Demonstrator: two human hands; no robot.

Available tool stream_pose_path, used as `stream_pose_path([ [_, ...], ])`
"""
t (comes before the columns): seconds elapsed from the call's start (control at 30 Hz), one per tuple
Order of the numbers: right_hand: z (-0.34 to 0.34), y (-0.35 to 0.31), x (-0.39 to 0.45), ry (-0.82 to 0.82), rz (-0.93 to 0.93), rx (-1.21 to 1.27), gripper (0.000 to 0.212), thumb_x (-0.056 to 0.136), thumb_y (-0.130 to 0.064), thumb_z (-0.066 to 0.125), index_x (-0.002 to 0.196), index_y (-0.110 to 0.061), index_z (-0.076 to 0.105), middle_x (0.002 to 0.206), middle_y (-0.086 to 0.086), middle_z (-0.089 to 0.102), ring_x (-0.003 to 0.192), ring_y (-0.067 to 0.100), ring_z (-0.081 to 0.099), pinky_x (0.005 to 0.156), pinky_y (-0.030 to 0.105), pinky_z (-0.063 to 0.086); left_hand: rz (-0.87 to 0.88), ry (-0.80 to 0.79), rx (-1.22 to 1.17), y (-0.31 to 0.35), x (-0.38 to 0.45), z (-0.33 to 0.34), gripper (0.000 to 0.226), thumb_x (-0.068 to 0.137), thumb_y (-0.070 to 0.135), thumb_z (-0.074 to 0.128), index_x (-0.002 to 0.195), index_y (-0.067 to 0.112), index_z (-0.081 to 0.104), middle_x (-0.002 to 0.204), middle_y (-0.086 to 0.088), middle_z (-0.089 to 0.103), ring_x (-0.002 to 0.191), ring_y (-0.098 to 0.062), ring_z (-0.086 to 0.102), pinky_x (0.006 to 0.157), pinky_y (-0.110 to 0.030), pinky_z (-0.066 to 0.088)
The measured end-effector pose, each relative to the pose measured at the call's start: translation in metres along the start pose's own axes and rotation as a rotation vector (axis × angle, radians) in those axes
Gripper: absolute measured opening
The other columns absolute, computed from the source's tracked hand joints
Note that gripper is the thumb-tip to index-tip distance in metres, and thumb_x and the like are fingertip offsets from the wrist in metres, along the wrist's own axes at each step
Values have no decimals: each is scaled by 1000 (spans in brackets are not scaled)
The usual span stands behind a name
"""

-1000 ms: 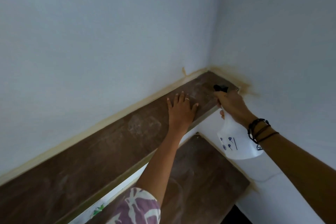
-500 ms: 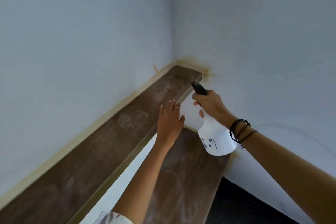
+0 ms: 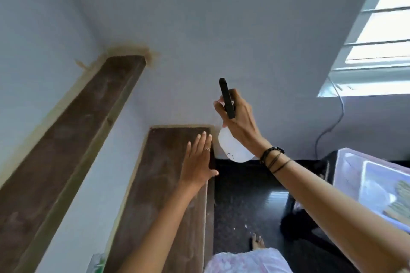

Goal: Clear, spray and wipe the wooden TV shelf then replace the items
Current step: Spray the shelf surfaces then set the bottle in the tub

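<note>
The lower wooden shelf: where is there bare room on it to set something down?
The lower shelf shows bare wood from its far end at the wall to the near edge of view, left of the left hand. Only its front edge is taken: the left hand lies there, the right hand holding the spray bottle just beyond.

you're standing in a room of a home — plain white plastered walls (image 3: 221, 17) meeting in a corner, two dark wooden shelves (image 3: 66, 150) fixed to the wall one below the other, a polished black stone floor (image 3: 244, 201), a barred window (image 3: 381, 35) letting in daylight, a loose cable (image 3: 332, 126) trailing down — and your own bare foot (image 3: 258, 242) on the floor.
</note>
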State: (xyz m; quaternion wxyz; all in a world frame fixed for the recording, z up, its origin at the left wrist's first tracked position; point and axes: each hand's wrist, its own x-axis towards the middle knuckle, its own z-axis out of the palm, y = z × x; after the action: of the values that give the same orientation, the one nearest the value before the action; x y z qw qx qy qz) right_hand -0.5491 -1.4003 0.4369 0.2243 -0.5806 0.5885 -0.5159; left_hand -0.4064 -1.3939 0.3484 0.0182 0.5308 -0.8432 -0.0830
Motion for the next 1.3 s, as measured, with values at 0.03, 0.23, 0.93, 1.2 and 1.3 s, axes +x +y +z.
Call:
stream_pose_path([
  [0.03, -17, 8, -11, 51, 36, -2, 30, 85, -39, 54, 94, -11, 48, 82, 10, 60, 60, 32, 56, 60, 48, 50, 42, -13, 7, 18, 0, 10, 107, 78, 45, 67, 147, 14, -8, 156, -4, -11, 143, -20, -12, 113, -37, -9],
  [0.23, -120, 77, -74, 304, 203, -81, 26, 88, -35, 58, 91, -12, 46, 77, 6, 57, 58, 27, 53, 60, 47, 49, 321, -124, 11, 146, 6, 66, 115, 74, 58, 64, 146, 9, -13, 156, -8, -13, 143, -22, -13, 113, -38, -11],
  [0.93, -341, 441, -140, 559, 430, -241, 49, 81, -50, 58, 110, -13, 43, 90, 9, 52, 74, 27, 52, 68, 26, 41, 472, -431, -79, 430, 119, 323, 110, 78, 60, 57, 145, 9, -13, 155, -9, -16, 142, -22, -18, 103, -37, -26],
  [1.2, -337, 474, -147, 585, 464, -193, 58, 80, -42, 64, 120, -7, 42, 90, 10, 54, 73, 11, 49, 66, 7, 37, 465, -420, -92, 430, 119, 353, 130, 65, 65, 66, 136, 21, -33, 155, -5, -15, 141, -21, -19, 99, -38, -30],
  [1.3, -345, 479, -159, 477, 487, -203, 78, 75, -29, 74, 136, -12, 29, 119, 1, 42, 94, 6, 48, 75, -1, 37, 475, -411, -79, 431, 119, 353, 127, 63, 65, 67, 133, 17, -28, 155, -6, -17, 138, -18, -25, 99, -36, -31],
])
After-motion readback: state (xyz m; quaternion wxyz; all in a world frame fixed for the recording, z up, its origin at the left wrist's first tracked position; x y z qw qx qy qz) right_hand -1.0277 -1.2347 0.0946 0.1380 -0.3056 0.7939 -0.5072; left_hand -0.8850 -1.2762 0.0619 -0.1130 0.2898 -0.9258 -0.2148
